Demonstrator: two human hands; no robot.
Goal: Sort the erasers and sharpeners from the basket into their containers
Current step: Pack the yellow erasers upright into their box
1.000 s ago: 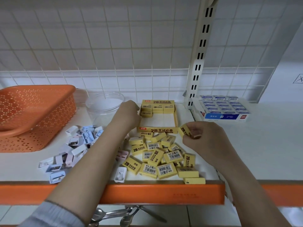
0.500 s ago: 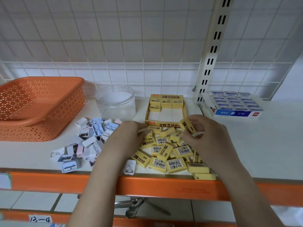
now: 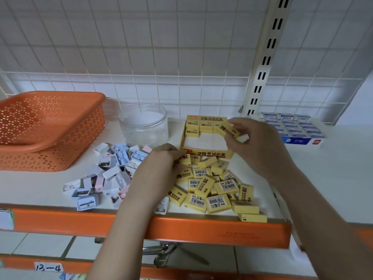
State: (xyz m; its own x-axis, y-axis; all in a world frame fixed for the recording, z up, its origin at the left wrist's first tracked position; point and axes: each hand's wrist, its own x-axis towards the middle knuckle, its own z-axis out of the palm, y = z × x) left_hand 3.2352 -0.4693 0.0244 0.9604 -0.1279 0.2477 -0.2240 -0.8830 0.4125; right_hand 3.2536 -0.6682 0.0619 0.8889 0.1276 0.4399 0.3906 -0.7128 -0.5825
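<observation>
**Both hands reaching forward over the shelf**

The left hand (image 3: pixel 161 168) is lying knuckles-up, fingers curling downward, forearm stretching in from below. The right hand (image 3: pixel 260 144) is hanging higher and further forward, thumb and fingertips pinching a yellow eraser (image 3: pixel 229 129).

My right hand (image 3: pixel 260 146) pinches a yellow eraser (image 3: pixel 229 129) over the yellow box (image 3: pixel 205 153); my left hand (image 3: pixel 161 168) rests on the eraser pile (image 3: pixel 214 188).
</observation>
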